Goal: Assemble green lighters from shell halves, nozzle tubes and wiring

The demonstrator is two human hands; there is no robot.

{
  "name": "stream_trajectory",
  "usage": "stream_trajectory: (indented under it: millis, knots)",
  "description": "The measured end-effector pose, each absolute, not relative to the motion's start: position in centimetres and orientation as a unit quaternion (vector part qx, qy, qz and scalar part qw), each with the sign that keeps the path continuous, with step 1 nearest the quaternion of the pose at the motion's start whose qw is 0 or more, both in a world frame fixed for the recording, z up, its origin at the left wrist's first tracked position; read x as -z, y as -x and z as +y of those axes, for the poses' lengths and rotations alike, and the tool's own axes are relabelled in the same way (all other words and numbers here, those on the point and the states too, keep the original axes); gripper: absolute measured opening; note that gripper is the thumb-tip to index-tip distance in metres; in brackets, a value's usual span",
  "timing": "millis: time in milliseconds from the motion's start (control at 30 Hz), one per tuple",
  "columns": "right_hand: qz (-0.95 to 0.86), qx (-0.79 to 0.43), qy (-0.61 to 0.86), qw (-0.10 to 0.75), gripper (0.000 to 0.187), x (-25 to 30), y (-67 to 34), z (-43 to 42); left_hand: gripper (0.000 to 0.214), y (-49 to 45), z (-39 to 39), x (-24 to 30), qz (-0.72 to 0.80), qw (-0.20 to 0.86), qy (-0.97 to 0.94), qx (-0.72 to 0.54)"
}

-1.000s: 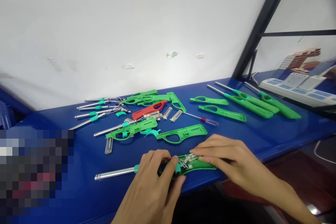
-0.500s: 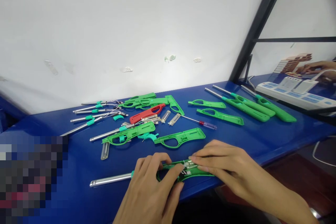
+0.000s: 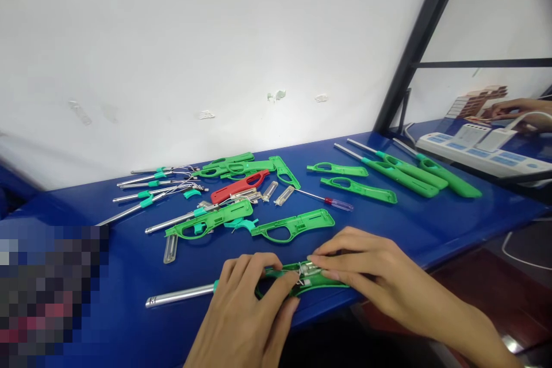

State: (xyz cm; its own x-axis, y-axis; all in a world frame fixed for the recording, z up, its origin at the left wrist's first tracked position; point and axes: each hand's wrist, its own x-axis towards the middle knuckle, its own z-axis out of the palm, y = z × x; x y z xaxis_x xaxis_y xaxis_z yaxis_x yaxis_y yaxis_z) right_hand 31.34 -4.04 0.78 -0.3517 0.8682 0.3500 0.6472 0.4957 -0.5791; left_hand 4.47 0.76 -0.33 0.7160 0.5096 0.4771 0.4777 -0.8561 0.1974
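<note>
Near the table's front edge lies an opened green gas lighter [image 3: 321, 282], its long metal tube [image 3: 181, 296] pointing left. Across its handle and trigger opening, my left hand [image 3: 252, 305] is closed, with thumb and index fingertip by the white wires inside. A small clear fuel tank [image 3: 309, 268] sits at the shell's cavity. My right hand [image 3: 371, 264] pinches that tank's right end between thumb and fingers. Fingers cover part of the shell and of the tank, so how deep it sits is hard to tell.
Beyond my hands lie green half shells [image 3: 297, 225], a red shell [image 3: 239, 186], clear tanks [image 3: 284, 196], metal tubes with wires [image 3: 146, 201] and a screwdriver [image 3: 338, 204]. Closed green lighters [image 3: 405, 178] lie right, near a power strip [image 3: 483, 152]. Another person's hand [image 3: 517, 108] shows behind the frame.
The view has shifted very slightly. Both hands keep their hold on the lighter and the tank, with only tiny finger movement.
</note>
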Motion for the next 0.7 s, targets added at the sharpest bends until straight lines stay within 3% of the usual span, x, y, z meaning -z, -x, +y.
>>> stream_trajectory:
  millis: [367,700]
  knots:
    - [-0.789,-0.185,0.496,0.311,0.031,-0.6,-31.9,-3.8,0.027,-4.5,0.7,0.3,0.268,0.019,-0.926,-0.264]
    - [-0.742,-0.098,0.533,0.396,0.021,-0.6,-32.5,-3.0,0.029,-4.7,0.5,0.3,0.276,0.017,-0.923,-0.268]
